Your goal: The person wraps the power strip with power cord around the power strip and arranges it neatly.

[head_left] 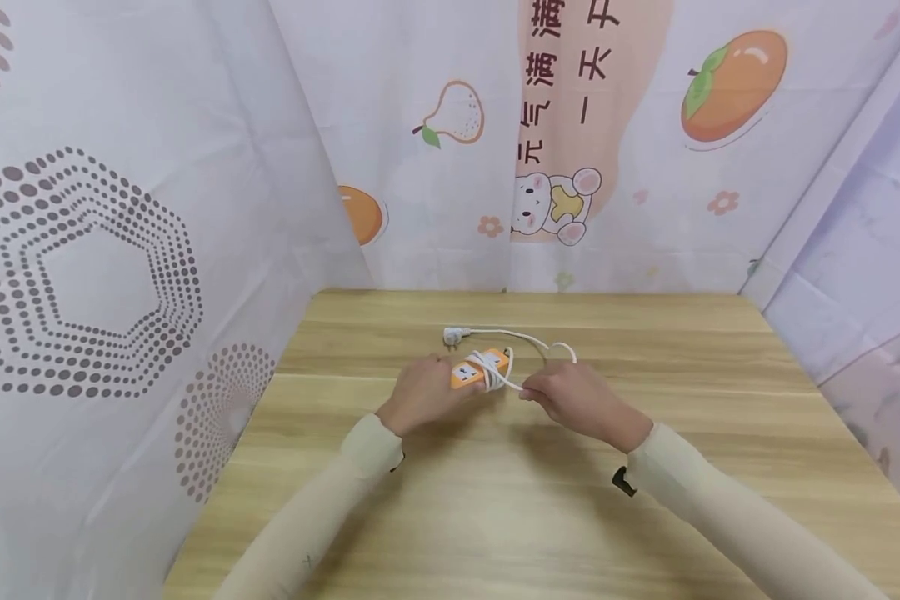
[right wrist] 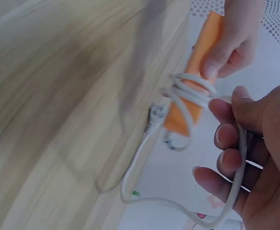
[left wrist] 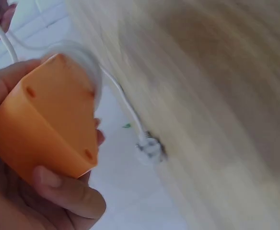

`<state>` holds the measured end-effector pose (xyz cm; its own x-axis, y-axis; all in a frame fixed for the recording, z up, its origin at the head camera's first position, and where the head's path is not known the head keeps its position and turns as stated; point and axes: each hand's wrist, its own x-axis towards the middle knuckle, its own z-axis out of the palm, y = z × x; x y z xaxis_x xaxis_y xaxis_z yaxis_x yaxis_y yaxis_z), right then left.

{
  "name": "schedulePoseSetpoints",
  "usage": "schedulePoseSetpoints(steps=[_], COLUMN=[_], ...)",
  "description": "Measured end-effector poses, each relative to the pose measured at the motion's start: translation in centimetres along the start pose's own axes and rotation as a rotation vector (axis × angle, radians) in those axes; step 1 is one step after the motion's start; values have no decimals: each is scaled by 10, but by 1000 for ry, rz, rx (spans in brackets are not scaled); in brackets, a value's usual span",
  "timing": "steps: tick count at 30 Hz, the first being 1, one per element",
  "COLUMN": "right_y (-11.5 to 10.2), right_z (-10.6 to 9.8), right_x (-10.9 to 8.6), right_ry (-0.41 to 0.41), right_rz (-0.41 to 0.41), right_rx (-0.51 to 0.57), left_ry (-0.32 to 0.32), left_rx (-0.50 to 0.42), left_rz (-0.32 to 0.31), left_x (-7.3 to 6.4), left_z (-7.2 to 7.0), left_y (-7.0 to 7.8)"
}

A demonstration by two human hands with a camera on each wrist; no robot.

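Note:
An orange power strip (head_left: 465, 374) with white socket faces is held by my left hand (head_left: 423, 390) at its left end, above the table. In the left wrist view, fingers and thumb wrap the orange casing (left wrist: 49, 115). Several turns of white cord (right wrist: 190, 88) circle the strip's other end. My right hand (head_left: 573, 400) pinches the cord between thumb and forefinger, just right of the strip. From there the cord runs down across the palm and loops back to the white plug (head_left: 453, 336), which lies on the table behind the strip.
The wood-grain table (head_left: 495, 517) reaches back to a white curtain (head_left: 420, 225) printed with fruit and a cartoon bear. Another curtain (head_left: 262, 167) with dotted patterns hangs along the left side. Both sleeves are pale, with a dark strap piece (head_left: 624, 481) by the right wrist.

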<state>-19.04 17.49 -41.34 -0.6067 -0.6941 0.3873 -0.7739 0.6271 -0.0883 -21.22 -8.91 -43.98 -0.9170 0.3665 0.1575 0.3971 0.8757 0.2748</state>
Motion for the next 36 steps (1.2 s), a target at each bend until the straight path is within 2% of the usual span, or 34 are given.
schedulePoseSetpoints(steps=[4, 7, 11, 17, 21, 24, 28, 31, 36], right_y=[6, 9, 7, 6, 6, 7, 8, 7, 7], right_z=[7, 12, 15, 18, 20, 20, 28, 37, 40], right_x=[-7, -9, -8, -4, -7, -11, -17, -20, -20], right_ry=[11, 22, 32, 46, -15, -70, -85, -76, -55], right_rz=[25, 56, 85, 82, 125, 156, 168, 169, 182], right_rx=[26, 28, 28, 16, 49, 99, 181, 239, 312], left_ry=[-3, 14, 44, 99, 136, 139, 114, 88, 0], left_rx=[-117, -162, -127, -62, -14, -23, -161, -307, -593], left_rz=[-68, -106, -122, -129, -120, -121, -167, -193, -205], left_x=[-1, 1, 6, 8, 7, 7, 7, 5, 6], left_z=[4, 3, 1, 2, 4, 3, 1, -2, -4], left_y=[-4, -5, -7, -8, -6, -5, -10, -14, -10])
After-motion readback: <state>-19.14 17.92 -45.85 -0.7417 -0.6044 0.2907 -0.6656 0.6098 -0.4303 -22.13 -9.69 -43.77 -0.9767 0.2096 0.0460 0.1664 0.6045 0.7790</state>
